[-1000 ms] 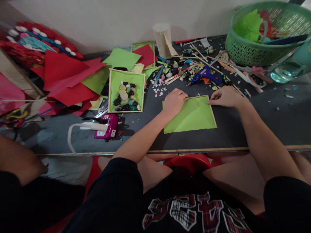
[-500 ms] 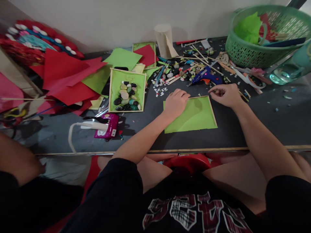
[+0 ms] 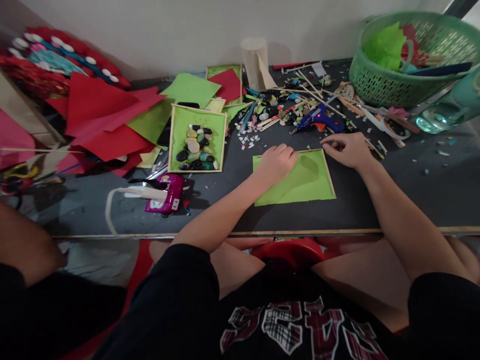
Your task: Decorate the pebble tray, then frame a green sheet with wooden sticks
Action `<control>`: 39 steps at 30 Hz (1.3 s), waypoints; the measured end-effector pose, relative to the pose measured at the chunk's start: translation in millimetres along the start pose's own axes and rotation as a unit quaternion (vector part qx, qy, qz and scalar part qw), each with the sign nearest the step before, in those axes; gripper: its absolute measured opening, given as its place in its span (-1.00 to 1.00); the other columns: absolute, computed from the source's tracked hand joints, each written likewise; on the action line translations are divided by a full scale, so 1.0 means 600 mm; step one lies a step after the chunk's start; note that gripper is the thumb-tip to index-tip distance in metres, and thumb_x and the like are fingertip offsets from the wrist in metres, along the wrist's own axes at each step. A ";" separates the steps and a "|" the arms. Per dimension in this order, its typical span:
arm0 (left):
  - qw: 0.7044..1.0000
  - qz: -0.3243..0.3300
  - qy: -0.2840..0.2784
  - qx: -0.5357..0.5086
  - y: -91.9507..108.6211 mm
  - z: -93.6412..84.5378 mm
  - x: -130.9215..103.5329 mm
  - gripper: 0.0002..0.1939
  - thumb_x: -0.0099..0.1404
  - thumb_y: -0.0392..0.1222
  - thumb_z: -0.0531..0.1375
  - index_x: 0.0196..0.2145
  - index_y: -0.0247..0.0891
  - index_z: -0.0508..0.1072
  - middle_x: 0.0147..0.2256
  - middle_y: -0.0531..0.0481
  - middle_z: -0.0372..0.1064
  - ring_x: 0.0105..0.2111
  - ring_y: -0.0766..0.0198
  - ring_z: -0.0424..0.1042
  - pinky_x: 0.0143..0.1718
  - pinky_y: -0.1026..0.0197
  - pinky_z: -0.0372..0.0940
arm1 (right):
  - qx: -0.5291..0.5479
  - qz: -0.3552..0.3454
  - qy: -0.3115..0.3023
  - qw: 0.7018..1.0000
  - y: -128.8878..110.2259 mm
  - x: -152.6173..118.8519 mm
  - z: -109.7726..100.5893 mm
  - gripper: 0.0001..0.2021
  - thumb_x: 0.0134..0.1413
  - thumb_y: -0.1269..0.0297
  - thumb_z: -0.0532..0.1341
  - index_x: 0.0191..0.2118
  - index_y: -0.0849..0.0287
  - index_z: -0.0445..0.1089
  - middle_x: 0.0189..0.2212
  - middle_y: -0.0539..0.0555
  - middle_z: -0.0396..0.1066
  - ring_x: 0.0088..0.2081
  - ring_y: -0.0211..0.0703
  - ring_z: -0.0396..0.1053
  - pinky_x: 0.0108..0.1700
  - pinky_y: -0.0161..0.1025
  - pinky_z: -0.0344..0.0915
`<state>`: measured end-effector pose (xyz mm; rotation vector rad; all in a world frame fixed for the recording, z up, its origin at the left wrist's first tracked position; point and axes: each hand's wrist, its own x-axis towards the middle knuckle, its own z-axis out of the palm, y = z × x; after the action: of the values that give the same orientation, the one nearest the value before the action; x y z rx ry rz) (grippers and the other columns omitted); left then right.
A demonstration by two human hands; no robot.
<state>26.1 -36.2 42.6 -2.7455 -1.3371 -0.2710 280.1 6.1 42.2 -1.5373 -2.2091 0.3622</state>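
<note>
A green sheet [image 3: 300, 180] lies on the dark table, with thin wooden strips along its far and right edges. My left hand [image 3: 278, 162] rests on the sheet's far left part, fingers bent along the strip at the far edge; whatever is under the fingertips is hidden. At the far right corner is my right hand [image 3: 345, 149], its fingers curled and thumb and forefinger by the strip's end; what they pinch, if anything, is too small to make out. A blue glue gun [image 3: 320, 119] lies just beyond the sheet.
Left of the sheet is a framed green panel [image 3: 178, 130] with pebbles. Sticks and paper bits spread behind. A green basket [image 3: 393, 87] and a water container [image 3: 435, 119] stand right. Red paper [image 3: 97, 107] and a purple device [image 3: 173, 195] are left, near another person's arm [image 3: 26, 240].
My left hand has shifted slightly right along the far edge, its fingers more bent. My right hand has hardly moved.
</note>
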 end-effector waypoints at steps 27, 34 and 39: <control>0.935 0.218 -0.265 -0.085 -0.057 -0.085 -0.061 -0.38 0.33 -0.27 0.34 0.27 0.14 0.37 0.46 0.10 -0.02 0.47 0.07 0.02 0.43 -0.06 0.09 | -0.031 0.017 0.069 0.997 -0.002 0.001 0.003 -0.63 0.19 0.05 0.09 -0.21 0.08 0.62 -0.43 0.11 0.57 -0.35 0.01 0.51 -0.18 -0.09 0.37; 0.993 -0.043 -0.091 -0.060 -0.099 -0.047 -0.053 -0.45 0.56 0.00 -0.01 0.38 -0.30 0.24 0.37 -0.25 0.20 0.38 0.05 0.23 0.40 -0.04 0.15 | -0.037 0.043 0.128 0.990 0.000 0.003 0.007 -0.65 0.25 0.11 0.08 -0.12 0.10 0.59 -0.33 0.16 0.58 -0.24 0.06 0.53 -0.09 -0.03 0.40; 0.983 0.009 -0.172 -0.069 -0.091 0.004 -0.052 -0.23 0.51 0.19 0.04 0.49 -0.23 -0.04 0.50 -0.23 -0.21 0.50 -0.05 -0.11 0.48 -0.09 -0.04 | -0.084 0.038 0.177 0.980 0.009 0.012 0.014 -0.51 0.18 0.10 0.21 0.17 0.22 0.39 0.07 0.32 0.46 0.17 0.23 0.35 0.25 0.12 0.25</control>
<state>-35.3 -26.6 33.7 -3.0241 -1.4119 0.1264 278.4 14.8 33.5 -1.6299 -1.9457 -0.0769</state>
